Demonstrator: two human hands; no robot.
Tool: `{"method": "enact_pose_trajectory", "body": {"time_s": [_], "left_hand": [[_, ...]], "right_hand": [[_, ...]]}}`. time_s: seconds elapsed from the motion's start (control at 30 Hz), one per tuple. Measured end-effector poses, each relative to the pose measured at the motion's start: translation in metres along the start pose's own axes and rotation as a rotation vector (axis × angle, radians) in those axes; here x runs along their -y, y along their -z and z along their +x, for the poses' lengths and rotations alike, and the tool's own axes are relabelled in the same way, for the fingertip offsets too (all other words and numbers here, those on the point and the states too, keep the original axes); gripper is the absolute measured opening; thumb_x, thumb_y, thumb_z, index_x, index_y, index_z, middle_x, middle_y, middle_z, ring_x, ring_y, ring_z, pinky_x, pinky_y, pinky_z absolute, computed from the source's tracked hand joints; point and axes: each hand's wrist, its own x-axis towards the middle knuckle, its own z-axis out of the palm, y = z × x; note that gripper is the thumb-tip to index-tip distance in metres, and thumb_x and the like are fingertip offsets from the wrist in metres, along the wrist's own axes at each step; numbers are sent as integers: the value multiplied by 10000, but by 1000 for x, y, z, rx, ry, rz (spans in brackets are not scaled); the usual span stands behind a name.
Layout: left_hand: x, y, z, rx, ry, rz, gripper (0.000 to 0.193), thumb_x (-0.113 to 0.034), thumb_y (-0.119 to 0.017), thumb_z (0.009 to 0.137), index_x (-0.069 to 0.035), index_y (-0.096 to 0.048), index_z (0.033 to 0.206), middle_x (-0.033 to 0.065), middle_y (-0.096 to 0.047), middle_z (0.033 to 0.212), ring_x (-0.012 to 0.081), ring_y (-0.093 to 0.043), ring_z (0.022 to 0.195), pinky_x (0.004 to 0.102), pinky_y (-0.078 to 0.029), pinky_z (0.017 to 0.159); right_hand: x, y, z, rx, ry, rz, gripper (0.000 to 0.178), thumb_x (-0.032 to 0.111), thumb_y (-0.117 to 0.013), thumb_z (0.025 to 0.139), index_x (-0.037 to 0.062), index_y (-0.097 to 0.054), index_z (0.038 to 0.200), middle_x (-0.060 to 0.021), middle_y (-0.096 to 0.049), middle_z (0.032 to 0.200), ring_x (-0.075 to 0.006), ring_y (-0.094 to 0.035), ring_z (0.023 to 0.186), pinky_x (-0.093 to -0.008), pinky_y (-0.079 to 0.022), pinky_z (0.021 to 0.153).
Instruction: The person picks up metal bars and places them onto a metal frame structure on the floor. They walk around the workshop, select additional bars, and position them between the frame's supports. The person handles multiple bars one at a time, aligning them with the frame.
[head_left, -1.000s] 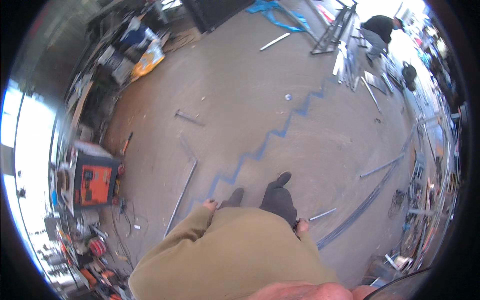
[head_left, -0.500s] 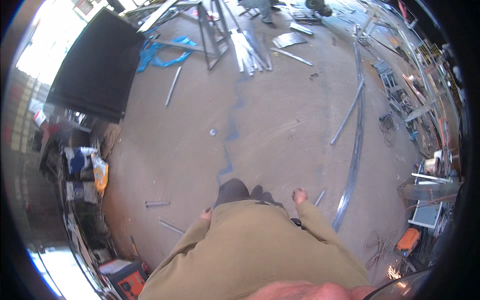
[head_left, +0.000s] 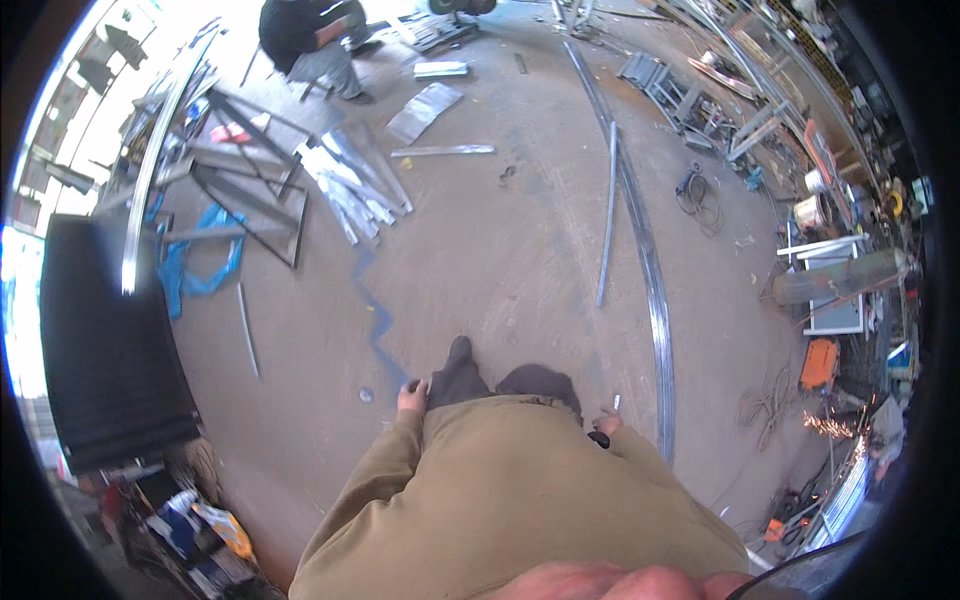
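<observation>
My left hand (head_left: 412, 396) hangs beside my dark trouser leg, its fingers curled inward. Whether anything is inside it is hidden. My right hand (head_left: 607, 422) is at my other side, fingers also bent, with a dark band (head_left: 599, 438) at the wrist. A small pale stick-like piece (head_left: 617, 401) shows at its fingertips, too small to name. Just left of my left hand, a small round disc (head_left: 366, 395) lies on the concrete floor (head_left: 480, 250). One dark shoe (head_left: 460, 348) is out in front of me.
A metal rail (head_left: 655, 310) and a thin bar (head_left: 608, 220) lie on my right. Ahead left are metal strips (head_left: 350, 185), a steel frame (head_left: 245, 190) and a black panel (head_left: 110, 340). A crouching person (head_left: 315, 45) is beyond. Sparks (head_left: 830, 427) fly at lower right.
I have moved forward and turned somewhat right. The disc, metal strips and black panel have shifted left and down in view. My left foot has come forward; my right hand sits lower.
</observation>
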Motion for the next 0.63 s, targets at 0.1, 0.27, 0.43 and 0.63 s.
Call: {"method": "enact_pose_trajectory", "body": {"time_s": [0.1,0.27,0.43,0.63], "left_hand": [[-192,-41,44,109,-226,-62,481,-308,-722,910,21,-631,1249,91,-695,931,145,-628,799,304,-519,717],[-541,-132,25,250,-898,-232,384,-138,-630,960,28,-581,1302,117,-641,1215,182,-602,1109,326,-472,983],[-806,-221,-56,337,-1871,-218,392,-213,-478,983,41,-568,1269,243,-614,1212,308,-613,1107,431,-495,975],[-1019,-279,-112,622,-2148,-47,499,-357,-658,900,-193,-530,1353,9,-532,1279,265,-536,1152,462,-403,1042]], "right_hand": [[50,-10,21,-33,319,-116,582,128,-692,843,54,-530,1397,-180,-699,964,-255,-676,844,-378,-547,719],[171,-8,124,-240,247,-166,545,191,-727,823,6,-595,1318,-272,-670,1176,-338,-687,1025,-398,-536,884],[300,28,269,-283,251,-48,487,226,-697,832,-5,-619,1254,-281,-684,1115,-393,-669,1062,-425,-518,930],[519,153,345,-232,137,524,353,128,-622,890,5,-600,1221,-116,-661,918,-214,-643,741,-365,-531,643]]}}
